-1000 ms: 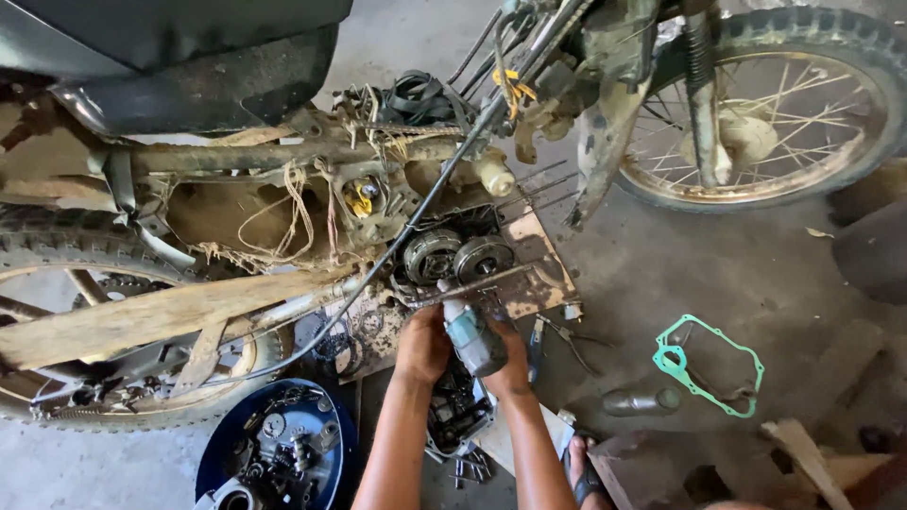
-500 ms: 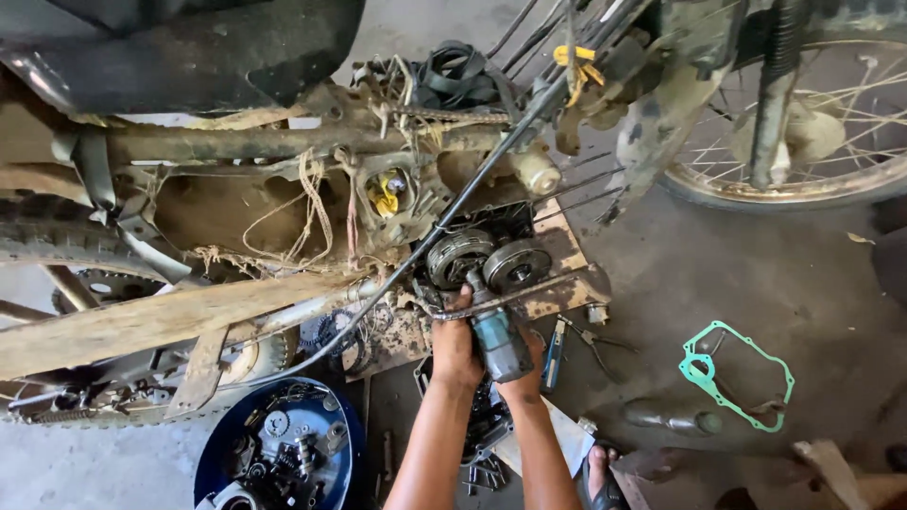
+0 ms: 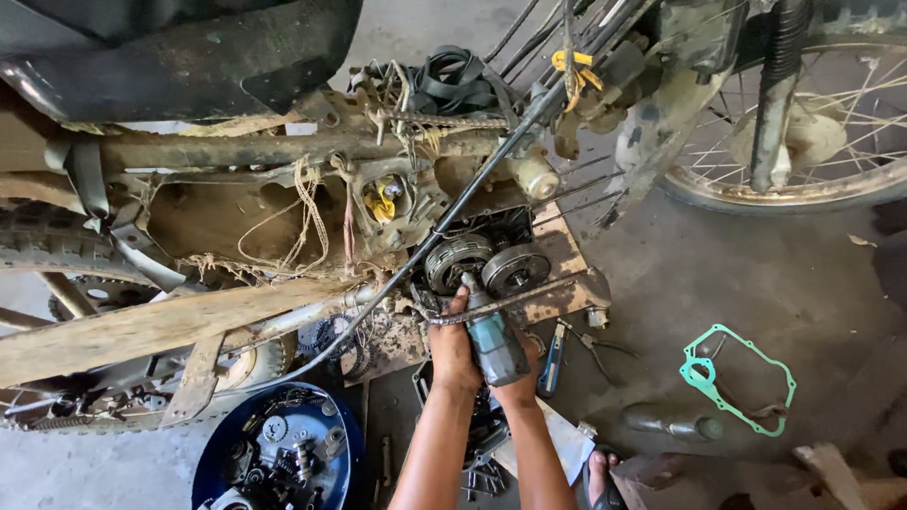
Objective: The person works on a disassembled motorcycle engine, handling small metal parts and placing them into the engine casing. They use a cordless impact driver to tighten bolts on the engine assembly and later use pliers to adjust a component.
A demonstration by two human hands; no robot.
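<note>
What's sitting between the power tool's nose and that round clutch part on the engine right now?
Nothing visible. Both hands, left hand and right hand, grip the teal power tool, and its nose meets the left round clutch part. A bent metal rod crosses over the tool body, not ahead of the nose.

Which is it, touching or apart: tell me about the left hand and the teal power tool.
Touching. The head view shows the left hand wrapped against the teal power tool, with no gap between them.

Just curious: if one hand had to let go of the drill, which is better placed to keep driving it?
Probably the right hand: it wraps the drill body from behind. The left hand only steadies its side.
</note>
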